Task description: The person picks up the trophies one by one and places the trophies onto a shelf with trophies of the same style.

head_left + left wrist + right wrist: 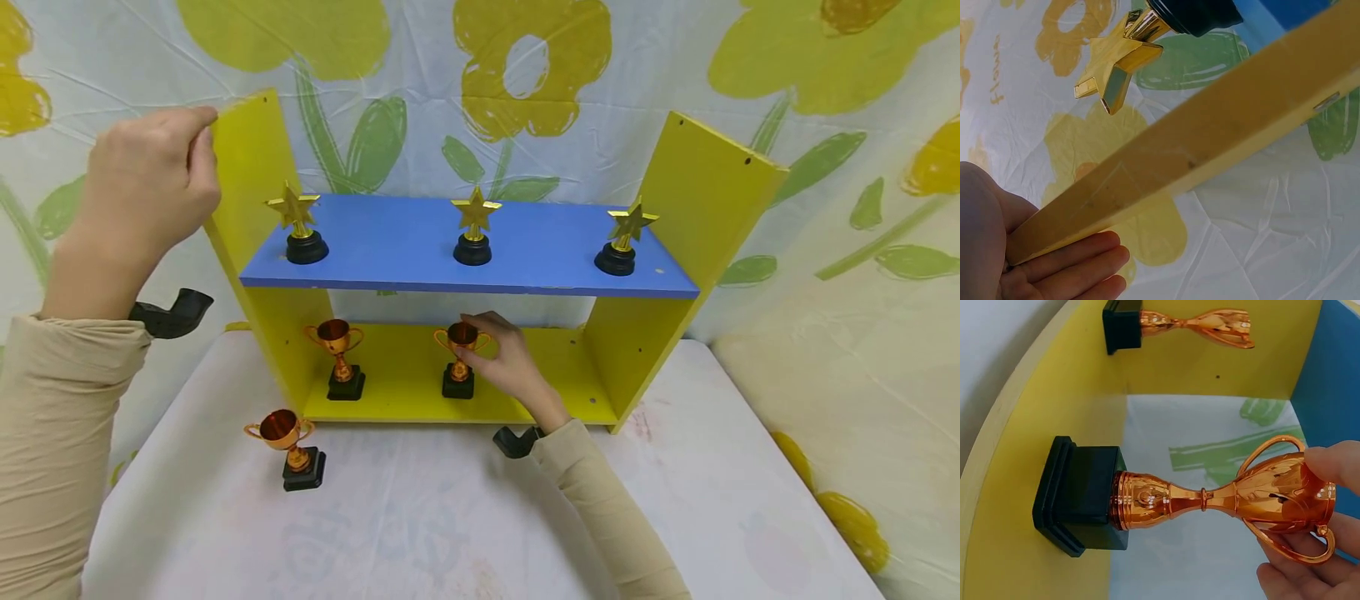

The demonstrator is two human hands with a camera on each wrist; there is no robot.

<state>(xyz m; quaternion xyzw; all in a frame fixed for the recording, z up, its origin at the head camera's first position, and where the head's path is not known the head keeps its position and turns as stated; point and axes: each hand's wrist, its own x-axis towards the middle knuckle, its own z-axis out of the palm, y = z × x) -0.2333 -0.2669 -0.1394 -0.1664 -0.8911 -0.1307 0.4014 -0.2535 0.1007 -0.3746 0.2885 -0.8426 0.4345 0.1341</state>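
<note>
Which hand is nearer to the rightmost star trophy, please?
Right: the right hand holds a bronze cup below and left of that star trophy. The left hand is farther away, at the left yellow panel.

Shiny copper-coloured two-handled trophy cup (pixel 459 367), square black base: upright, mid lower tier, bowl pinched in right hand (pixel 510 362). Yellow-and-blue painted two-tier shelf (pixel 390 237): standing, left side panel gripped near top by left hand (pixel 150 175).
</note>
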